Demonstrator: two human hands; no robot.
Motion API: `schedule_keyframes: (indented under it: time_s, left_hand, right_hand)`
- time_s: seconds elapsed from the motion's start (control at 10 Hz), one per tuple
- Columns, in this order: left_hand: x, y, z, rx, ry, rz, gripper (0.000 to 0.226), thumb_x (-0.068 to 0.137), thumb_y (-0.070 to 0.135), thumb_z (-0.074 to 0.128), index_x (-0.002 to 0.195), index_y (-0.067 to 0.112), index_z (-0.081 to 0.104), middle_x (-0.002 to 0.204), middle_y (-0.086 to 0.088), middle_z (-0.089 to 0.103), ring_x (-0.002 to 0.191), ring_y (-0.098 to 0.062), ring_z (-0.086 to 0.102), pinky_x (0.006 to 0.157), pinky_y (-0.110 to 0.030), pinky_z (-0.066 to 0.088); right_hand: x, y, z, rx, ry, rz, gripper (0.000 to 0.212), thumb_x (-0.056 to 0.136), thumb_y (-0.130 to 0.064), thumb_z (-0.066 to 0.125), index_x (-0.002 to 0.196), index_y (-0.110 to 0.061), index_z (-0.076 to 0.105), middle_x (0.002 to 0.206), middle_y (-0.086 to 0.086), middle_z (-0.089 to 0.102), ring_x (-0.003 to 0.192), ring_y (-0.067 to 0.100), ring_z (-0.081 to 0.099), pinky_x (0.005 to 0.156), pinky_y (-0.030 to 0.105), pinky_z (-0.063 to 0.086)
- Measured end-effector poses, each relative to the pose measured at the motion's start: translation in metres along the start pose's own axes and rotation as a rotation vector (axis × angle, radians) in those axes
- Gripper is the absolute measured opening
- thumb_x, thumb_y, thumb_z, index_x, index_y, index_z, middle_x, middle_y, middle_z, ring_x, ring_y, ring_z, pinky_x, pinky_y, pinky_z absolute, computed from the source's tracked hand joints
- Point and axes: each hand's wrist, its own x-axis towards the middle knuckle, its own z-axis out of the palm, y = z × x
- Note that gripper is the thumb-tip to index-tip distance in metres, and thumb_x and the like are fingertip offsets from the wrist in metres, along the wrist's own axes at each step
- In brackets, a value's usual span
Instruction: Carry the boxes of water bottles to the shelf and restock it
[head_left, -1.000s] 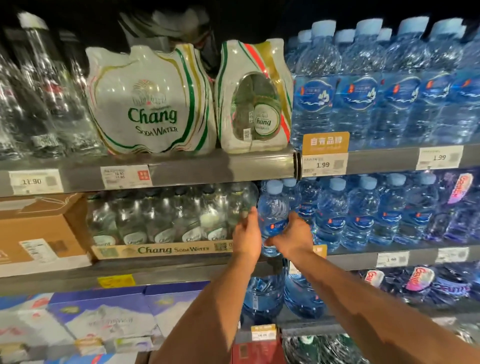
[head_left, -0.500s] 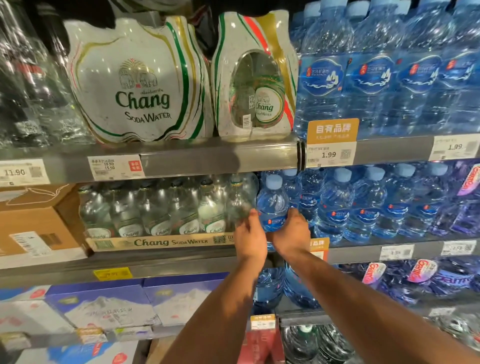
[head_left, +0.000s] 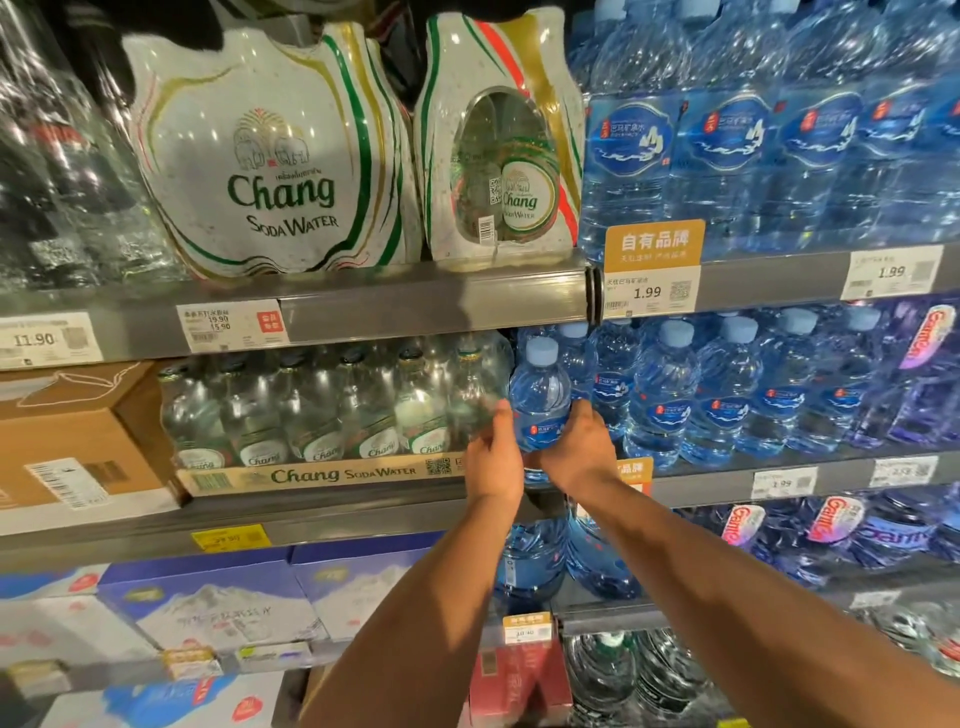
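Now both hands grip one water bottle (head_left: 540, 395) at the shelf (head_left: 701, 487) front: the left hand (head_left: 493, 460) curls round one side, the right hand (head_left: 577, 453) the other. Better to keep it upright and slide it back level with the row (head_left: 667, 400) just right. Its thin ribbed plastic dents easily; glass soda bottles (head_left: 322, 410) stand just left

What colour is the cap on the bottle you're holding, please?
Pale blue: the bottle cap shows best in the head view.
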Motion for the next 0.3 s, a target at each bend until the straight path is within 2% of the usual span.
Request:
schedule_keyframes:
  time_s: [0.1,0.2,0.3]
  left_hand:
    - [-0.006,0.007,-0.005,0.11,-0.068,0.029,0.039,0.085,0.061,0.046,0.073,0.028,0.061,0.101,-0.018,0.065,0.103,-0.036,0.06,0.094,-0.046,0.046]
    - [-0.017,0.019,-0.013,0.34,-0.139,0.085,0.035,0.095,0.048,0.043,0.084,0.02,0.06,0.093,-0.013,0.063,0.092,-0.029,0.059,0.087,-0.036,0.046]
    - [-0.033,0.04,-0.02,0.577,-0.227,0.146,0.035,0.097,0.041,0.043,0.088,0.012,0.059,0.071,-0.004,0.055,0.073,-0.023,0.054,0.07,-0.031,0.041]
  right_hand:
    - [0.002,0.0,-0.013,-0.072,-0.079,-0.014,0.065,0.069,-0.025,0.082,0.118,-0.005,0.044,0.118,0.012,0.056,0.107,0.027,0.058,0.08,0.029,0.046]
    - [-0.003,-0.003,-0.041,-0.173,-0.162,-0.011,0.045,0.078,-0.026,0.073,0.11,-0.008,0.048,0.104,0.008,0.057,0.097,0.026,0.058,0.069,0.028,0.042]
    - [-0.007,-0.004,-0.079,-0.286,-0.187,-0.06,0.03,0.083,-0.032,0.065,0.099,-0.009,0.053,0.094,0.007,0.054,0.089,0.026,0.053,0.068,0.029,0.039]
